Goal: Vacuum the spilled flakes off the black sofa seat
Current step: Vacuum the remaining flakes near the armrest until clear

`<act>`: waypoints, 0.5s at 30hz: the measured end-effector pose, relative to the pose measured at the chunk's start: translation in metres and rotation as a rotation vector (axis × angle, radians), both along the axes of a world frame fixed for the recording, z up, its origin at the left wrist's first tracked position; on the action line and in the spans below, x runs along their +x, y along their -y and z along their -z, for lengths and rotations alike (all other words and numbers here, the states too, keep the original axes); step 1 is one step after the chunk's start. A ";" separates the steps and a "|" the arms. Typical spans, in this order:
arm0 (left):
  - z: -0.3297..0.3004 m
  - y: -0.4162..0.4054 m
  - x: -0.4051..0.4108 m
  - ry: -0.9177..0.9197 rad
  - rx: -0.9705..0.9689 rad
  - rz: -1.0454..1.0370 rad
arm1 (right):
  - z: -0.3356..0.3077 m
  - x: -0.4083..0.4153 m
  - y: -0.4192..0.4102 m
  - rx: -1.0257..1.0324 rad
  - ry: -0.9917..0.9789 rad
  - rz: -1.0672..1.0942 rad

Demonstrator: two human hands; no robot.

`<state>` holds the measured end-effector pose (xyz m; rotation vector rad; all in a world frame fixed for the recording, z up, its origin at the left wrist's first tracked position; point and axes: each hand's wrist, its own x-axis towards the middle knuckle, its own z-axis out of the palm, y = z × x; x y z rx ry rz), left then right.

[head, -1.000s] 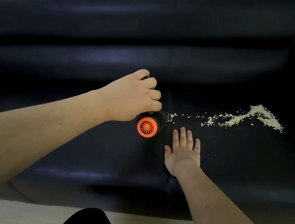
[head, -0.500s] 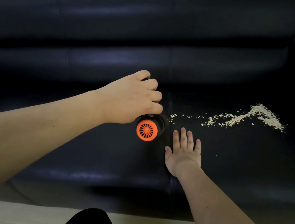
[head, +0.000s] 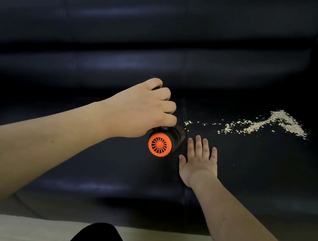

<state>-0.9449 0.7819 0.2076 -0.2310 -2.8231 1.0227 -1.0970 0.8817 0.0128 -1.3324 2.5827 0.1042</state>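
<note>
A small vacuum (head: 166, 140) is gripped by the left hand (head: 140, 111) at the sofa (head: 122, 55) seat seam. The right hand (head: 199, 163) is laid flat, fingers straight, beside it. Flakes (head: 258, 124) are strewn rightward.

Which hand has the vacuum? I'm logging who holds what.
The left hand: its fingers curl round the black handheld vacuum with the orange end. The right hand lies flat and open on the sofa seat.

Vacuum (head: 166, 140) lies on sofa seat (head: 270, 181), flakes (head: 258, 124) to its right.
</note>
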 end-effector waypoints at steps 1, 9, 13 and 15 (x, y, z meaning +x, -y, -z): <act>0.000 0.000 0.000 0.002 -0.002 0.003 | 0.001 0.000 -0.001 -0.020 -0.003 0.001; 0.001 -0.005 -0.003 0.008 -0.011 0.014 | 0.005 0.002 -0.005 -0.093 -0.023 0.014; 0.004 -0.008 -0.005 0.009 -0.020 0.003 | 0.005 0.001 -0.005 -0.104 -0.022 0.010; 0.005 -0.008 -0.004 0.007 -0.026 -0.003 | 0.006 0.001 -0.006 -0.110 -0.023 0.005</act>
